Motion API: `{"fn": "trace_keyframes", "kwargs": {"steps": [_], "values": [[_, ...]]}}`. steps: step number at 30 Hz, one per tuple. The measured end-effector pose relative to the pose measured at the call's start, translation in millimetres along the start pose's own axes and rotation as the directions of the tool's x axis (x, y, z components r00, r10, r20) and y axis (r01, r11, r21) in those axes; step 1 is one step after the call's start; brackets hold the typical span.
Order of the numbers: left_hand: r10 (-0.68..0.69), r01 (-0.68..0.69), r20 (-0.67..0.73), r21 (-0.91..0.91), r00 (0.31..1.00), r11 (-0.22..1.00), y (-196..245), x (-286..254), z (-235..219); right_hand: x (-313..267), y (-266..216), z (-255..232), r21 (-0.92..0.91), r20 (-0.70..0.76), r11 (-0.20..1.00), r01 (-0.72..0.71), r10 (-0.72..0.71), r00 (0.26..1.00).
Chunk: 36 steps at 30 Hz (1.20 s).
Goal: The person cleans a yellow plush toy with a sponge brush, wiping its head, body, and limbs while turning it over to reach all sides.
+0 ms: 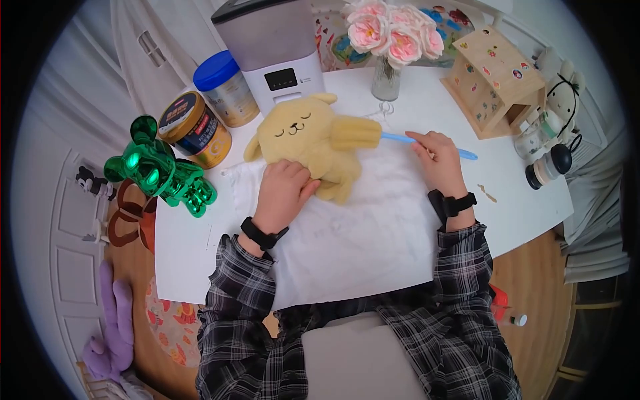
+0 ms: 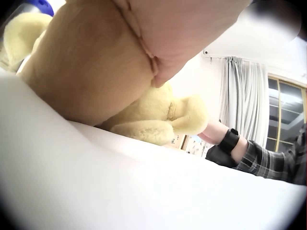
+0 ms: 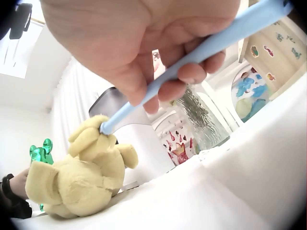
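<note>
A yellow plush dog (image 1: 293,130) with a stitched sleeping face lies on a white cloth (image 1: 360,240) on the table. My left hand (image 1: 283,193) holds it by its lower body, fingers over the belly and thumb beside them. My right hand (image 1: 437,160) pinches the light-blue handle (image 3: 187,60) of a duster between thumb and fingers. The duster's soft, ribbed yellow head (image 1: 357,133) lies against the toy's side, by its arm. In the left wrist view, my left hand (image 2: 100,57) covers much of the plush.
A shiny green bear figure (image 1: 160,167), a dark-labelled can (image 1: 197,130) and a blue-lidded can (image 1: 227,87) stand at left. Behind are a pet feeder (image 1: 280,53) and a vase of pink flowers (image 1: 385,80). A wooden house (image 1: 497,80) and small bottles (image 1: 550,167) stand at right.
</note>
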<state>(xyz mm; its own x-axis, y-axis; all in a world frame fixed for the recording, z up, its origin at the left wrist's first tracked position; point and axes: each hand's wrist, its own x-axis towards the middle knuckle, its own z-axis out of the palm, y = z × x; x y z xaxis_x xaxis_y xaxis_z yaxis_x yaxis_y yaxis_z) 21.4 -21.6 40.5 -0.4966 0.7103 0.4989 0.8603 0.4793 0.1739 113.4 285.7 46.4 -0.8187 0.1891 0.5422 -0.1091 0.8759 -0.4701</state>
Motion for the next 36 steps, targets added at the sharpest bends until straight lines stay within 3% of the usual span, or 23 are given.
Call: {"fn": "trace_keyframes", "kwargs": {"steps": [3, 6, 10, 15, 18, 21, 22, 25, 28, 31, 36], "values": [[0.051, -0.049, -0.02, 0.074, 0.999, 0.996, 6, -4, 9, 1, -15, 9, 0.246, -0.086, 0.968, -0.045, 0.068, 0.994], [0.088, -0.093, 0.034, 0.178, 0.996, 0.98, 14, -7, 10, -1, -32, 17, 0.232, -0.046, 0.972, 0.024, -0.014, 0.999], [0.087, -0.108, 0.093, 0.263, 0.992, 0.959, 22, -8, 8, -4, -33, 19, 0.286, 0.059, 0.958, 0.01, -0.028, 0.998], [0.095, -0.121, 0.105, 0.276, 0.99, 0.954, 21, -10, 11, -5, -23, 3, 0.343, 0.14, 0.938, 0.042, -0.095, 0.986], [0.091, -0.119, 0.11, 0.284, 0.99, 0.952, 23, -10, 11, -5, -28, 9, 0.381, 0.006, 0.924, 0.041, -0.047, 0.999], [0.095, -0.124, 0.114, 0.289, 0.989, 0.949, 24, -9, 10, -6, -35, 20, 0.373, 0.0, 0.927, 0.043, -0.046, 0.999], [0.098, -0.128, 0.116, 0.29, 0.988, 0.949, 24, -10, 10, -6, -39, 19, 0.284, 0.055, 0.955, 0.085, -0.105, 0.993], [0.083, -0.112, 0.116, 0.275, 0.99, 0.955, 23, -10, 11, -9, -44, 23, 0.364, 0.118, 0.93, 0.06, -0.11, 0.987], [0.091, -0.102, 0.059, 0.234, 0.994, 0.967, 23, -10, 12, -6, -37, 13, 0.315, 0.162, 0.942, 0.111, -0.169, 0.972], [0.038, -0.033, -0.036, 0.129, 0.999, 0.991, 22, -10, 13, -7, -32, 10, 0.383, 0.091, 0.921, 0.069, -0.112, 0.99], [-0.231, 0.23, 0.022, 0.039, 0.973, 0.972, 9, -7, 0, -6, -26, 11, 0.451, -0.105, 0.892, -0.003, 0.057, 0.993]]}}
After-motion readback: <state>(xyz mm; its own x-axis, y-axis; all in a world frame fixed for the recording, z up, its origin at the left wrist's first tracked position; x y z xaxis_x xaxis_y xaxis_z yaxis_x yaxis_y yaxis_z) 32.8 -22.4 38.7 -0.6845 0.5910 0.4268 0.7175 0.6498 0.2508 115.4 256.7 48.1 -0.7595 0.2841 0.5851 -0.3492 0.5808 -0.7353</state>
